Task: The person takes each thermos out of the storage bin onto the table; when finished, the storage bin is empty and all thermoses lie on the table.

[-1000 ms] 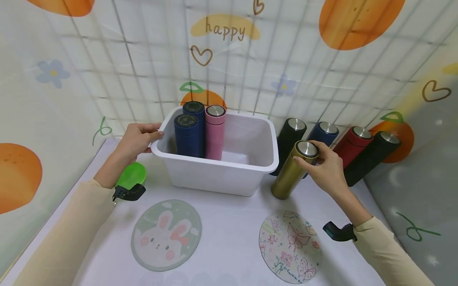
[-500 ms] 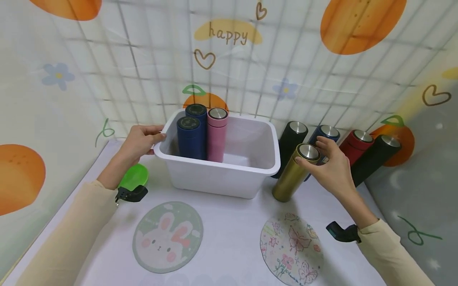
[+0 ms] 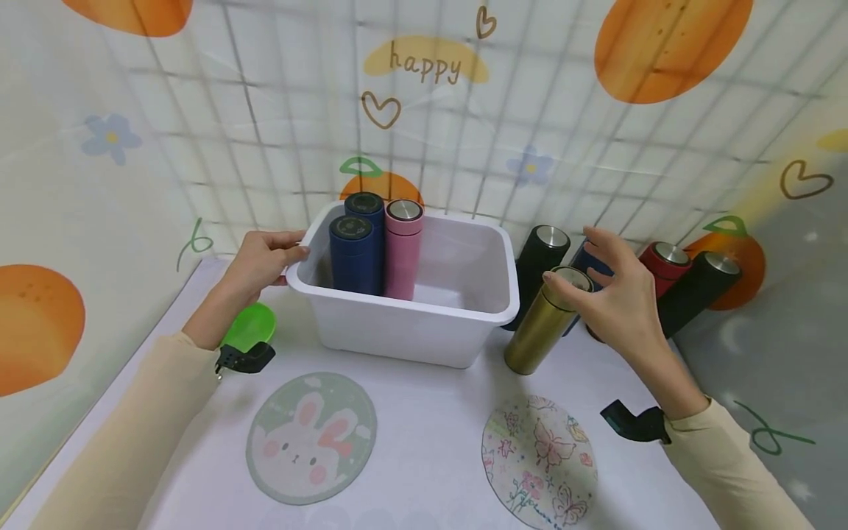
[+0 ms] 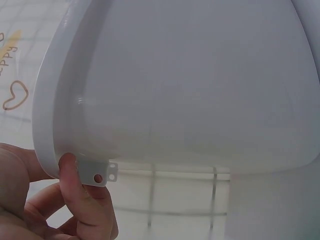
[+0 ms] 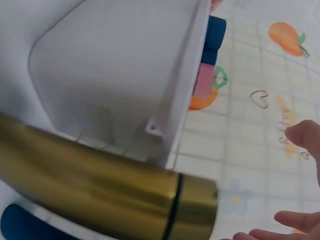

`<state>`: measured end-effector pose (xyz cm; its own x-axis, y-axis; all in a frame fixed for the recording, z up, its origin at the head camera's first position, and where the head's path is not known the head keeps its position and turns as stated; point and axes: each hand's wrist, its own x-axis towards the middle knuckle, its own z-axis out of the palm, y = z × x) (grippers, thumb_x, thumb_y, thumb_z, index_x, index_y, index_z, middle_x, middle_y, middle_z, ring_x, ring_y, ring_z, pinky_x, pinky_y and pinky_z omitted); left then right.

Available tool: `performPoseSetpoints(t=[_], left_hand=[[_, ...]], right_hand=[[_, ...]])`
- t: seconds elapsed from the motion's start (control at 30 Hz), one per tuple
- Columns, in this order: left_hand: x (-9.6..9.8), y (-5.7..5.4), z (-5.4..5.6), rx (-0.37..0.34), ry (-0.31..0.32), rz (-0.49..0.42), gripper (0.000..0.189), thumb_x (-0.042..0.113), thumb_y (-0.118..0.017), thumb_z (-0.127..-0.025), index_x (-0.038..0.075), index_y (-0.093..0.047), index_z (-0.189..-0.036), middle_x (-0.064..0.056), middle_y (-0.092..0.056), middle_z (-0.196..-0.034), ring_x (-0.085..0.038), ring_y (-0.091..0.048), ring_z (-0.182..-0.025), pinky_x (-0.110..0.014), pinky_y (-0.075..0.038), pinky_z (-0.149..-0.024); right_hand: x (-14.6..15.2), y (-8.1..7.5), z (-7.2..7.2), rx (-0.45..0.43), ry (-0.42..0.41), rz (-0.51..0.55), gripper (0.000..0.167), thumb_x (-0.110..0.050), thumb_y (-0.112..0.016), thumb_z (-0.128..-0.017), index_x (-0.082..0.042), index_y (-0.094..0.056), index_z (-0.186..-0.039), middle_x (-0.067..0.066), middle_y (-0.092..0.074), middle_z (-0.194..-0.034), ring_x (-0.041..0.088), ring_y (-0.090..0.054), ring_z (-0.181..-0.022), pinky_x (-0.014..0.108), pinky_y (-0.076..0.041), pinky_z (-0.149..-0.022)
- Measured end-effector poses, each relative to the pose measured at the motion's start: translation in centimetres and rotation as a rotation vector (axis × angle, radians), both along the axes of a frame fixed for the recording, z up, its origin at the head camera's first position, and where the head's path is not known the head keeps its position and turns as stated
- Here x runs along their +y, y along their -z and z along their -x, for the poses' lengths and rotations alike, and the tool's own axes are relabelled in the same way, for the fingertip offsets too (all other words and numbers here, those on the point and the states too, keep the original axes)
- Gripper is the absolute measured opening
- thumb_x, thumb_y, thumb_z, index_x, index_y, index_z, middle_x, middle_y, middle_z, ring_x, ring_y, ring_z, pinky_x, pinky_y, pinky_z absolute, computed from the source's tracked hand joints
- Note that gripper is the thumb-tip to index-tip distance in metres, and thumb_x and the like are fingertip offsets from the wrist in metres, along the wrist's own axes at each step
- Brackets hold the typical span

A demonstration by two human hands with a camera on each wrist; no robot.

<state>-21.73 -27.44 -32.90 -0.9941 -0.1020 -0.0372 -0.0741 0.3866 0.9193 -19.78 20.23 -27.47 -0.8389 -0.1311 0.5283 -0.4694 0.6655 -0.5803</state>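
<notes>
One broad white sheet (image 3: 457, 147), printed with oranges, hearts and the word "happy", hangs behind the deep white rectangular plastic tub (image 3: 397, 331), with grid lines showing through it. The white table (image 3: 427, 449) spreads under and in front of the tub. The tub itself comes next in size. In front of it lie two flat round mats: a pale green rabbit mat (image 3: 311, 442) toward its left end, and a butterfly-and-flower mat (image 3: 539, 460) toward its right. The person's left hand (image 3: 260, 263) is at the tub's left end, thumb and fingers pinching the rim. The right hand (image 3: 623, 294), right of the tub, has its thumb and fingers spread around the top of a gold metal cylindrical bottle (image 3: 539, 327), with a gap between fingertips and lid in the right wrist view. That gold bottle stands on the table just beside the tub's right end. Behind it, also right of the tub, are a near-black bottle (image 3: 538, 261) and a partly hidden blue bottle (image 3: 583, 258); farther from the tub come a red bottle (image 3: 665, 265) and another dark bottle (image 3: 698, 294). Inside the tub's left half stand two navy bottles (image 3: 352, 258) and a slim pink bottle (image 3: 403, 258). A small bright green round dish (image 3: 249, 327) sits left of the tub, partly behind the left wrist.
</notes>
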Motion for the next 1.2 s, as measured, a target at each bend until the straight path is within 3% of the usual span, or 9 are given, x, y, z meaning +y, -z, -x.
performPoseSetpoints(t=[0.33,0.57,1.2], left_hand=[[-0.4,0.1,-0.3,0.0,-0.005,0.007,0.048,0.021,-0.061,-0.1,0.008,-0.053,-0.145,-0.021,-0.056,-0.138,-0.019,-0.063,-0.096,-0.027,-0.057,-0.068],[-0.2,0.1,-0.1,-0.001,-0.001,0.005,0.047,0.021,-0.062,-0.099,0.008,-0.055,-0.144,-0.021,-0.058,-0.136,-0.016,-0.063,-0.09,-0.026,-0.056,-0.066],[0.0,-0.1,-0.1,-0.01,-0.005,0.004,0.048,0.021,-0.061,-0.1,0.008,-0.054,-0.145,-0.022,-0.057,-0.137,-0.022,-0.062,-0.097,-0.026,-0.057,-0.069]], right_hand=[[-3.1,-1.3,1.1,-0.026,-0.1,0.062,0.072,-0.027,-0.083,-0.083,-0.007,-0.051,-0.144,0.007,-0.051,-0.145,0.024,-0.053,-0.13,0.048,-0.051,-0.096],[-4.2,-1.8,1.9,-0.07,-0.105,0.08,0.072,-0.035,-0.081,-0.084,-0.008,-0.051,-0.143,0.005,-0.051,-0.145,0.022,-0.054,-0.128,0.044,-0.052,-0.095],[-7.5,-2.6,4.7,-0.161,-0.164,0.13,0.075,-0.042,-0.082,-0.081,-0.01,-0.052,-0.142,0.0,-0.052,-0.144,0.017,-0.055,-0.126,0.038,-0.053,-0.093]])
